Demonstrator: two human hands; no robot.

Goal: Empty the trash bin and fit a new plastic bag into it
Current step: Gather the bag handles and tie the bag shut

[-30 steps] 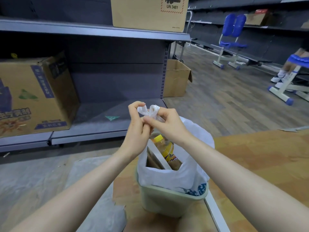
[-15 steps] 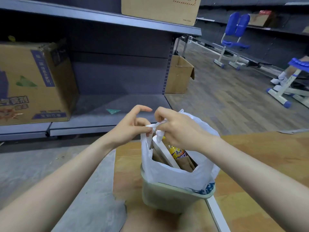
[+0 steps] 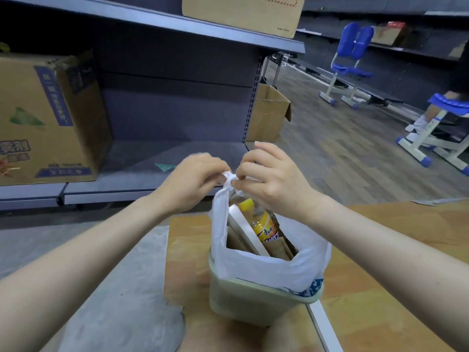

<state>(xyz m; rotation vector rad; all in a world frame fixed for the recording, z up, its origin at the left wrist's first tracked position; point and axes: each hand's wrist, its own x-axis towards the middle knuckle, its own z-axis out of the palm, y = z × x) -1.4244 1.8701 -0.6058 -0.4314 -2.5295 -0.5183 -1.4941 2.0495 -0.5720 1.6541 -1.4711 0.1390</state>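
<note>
A pale green trash bin stands on the floor in front of me, lined with a white plastic bag. Inside the bag are a yellow-capped bottle, a white flat board and brown cardboard. My left hand and my right hand meet above the bin, each pinching one of the bag's handles where they twist together into a knot.
A grey metal shelf unit stands just behind the bin, with a large printed carton at left and a second box on top. An open cardboard box sits by the shelf end. Blue chairs stand far right.
Both hands have kept working the bag's handles; the twisted ends now sit pulled tight between my fingertips, and the view has shifted slightly.
</note>
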